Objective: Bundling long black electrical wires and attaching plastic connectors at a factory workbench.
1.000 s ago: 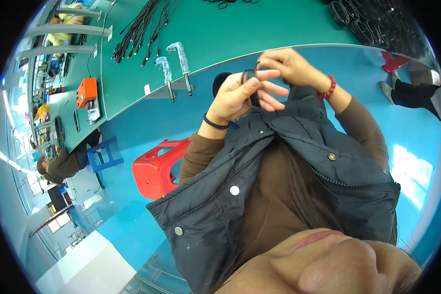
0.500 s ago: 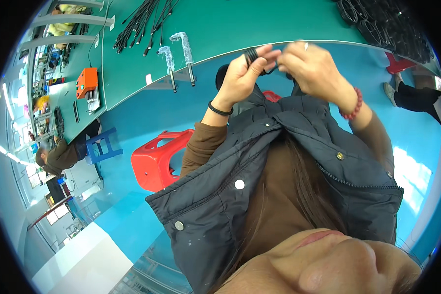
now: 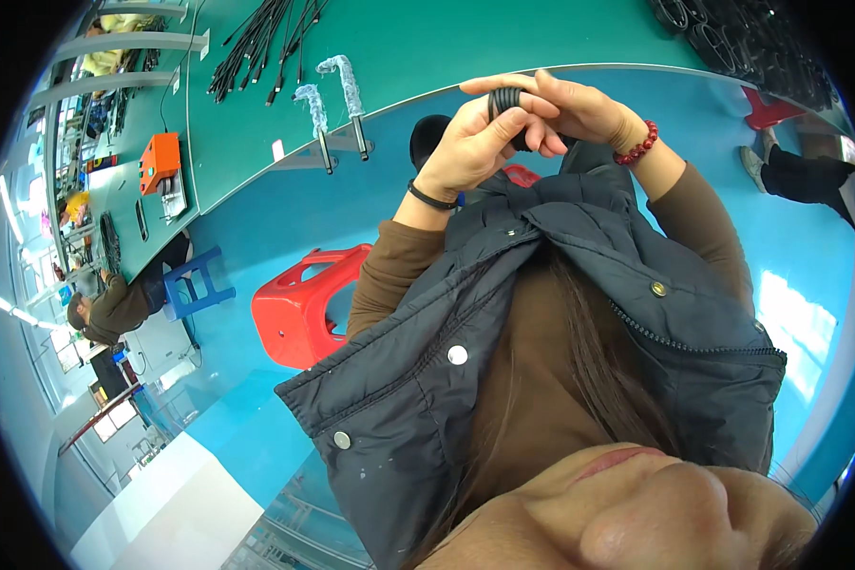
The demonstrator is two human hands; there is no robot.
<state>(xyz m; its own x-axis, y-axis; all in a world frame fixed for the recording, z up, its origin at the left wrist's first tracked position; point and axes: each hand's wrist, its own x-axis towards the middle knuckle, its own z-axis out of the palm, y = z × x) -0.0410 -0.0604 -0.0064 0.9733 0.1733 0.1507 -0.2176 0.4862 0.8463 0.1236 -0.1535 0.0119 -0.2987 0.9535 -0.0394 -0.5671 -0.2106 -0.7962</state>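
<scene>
Several turns of black cable (image 3: 505,101) form a small coil around the fingers of my left hand (image 3: 465,142), which is closed on it. My right hand (image 3: 584,112) meets it from the right, with its fingers wrapped about the left fingertips and the coil. Part of the cable is hidden between the two hands, and its ends cannot be made out. Both hands are held in the air just off the front edge of the green table (image 3: 427,47), above my lap.
Loose black cables (image 3: 261,47) lie on the table, near two plastic-wrapped metal rods (image 3: 344,90) at its edge. Coiled black cables (image 3: 722,47) are heaped at the far right. A red stool (image 3: 299,309) stands at left; beyond it, a person (image 3: 114,309) works beside an orange box (image 3: 160,161).
My right hand has moved in against the left one, and its fingers now wrap around the coil. The coil now faces up more plainly on the left fingers. The view has shifted slightly.
</scene>
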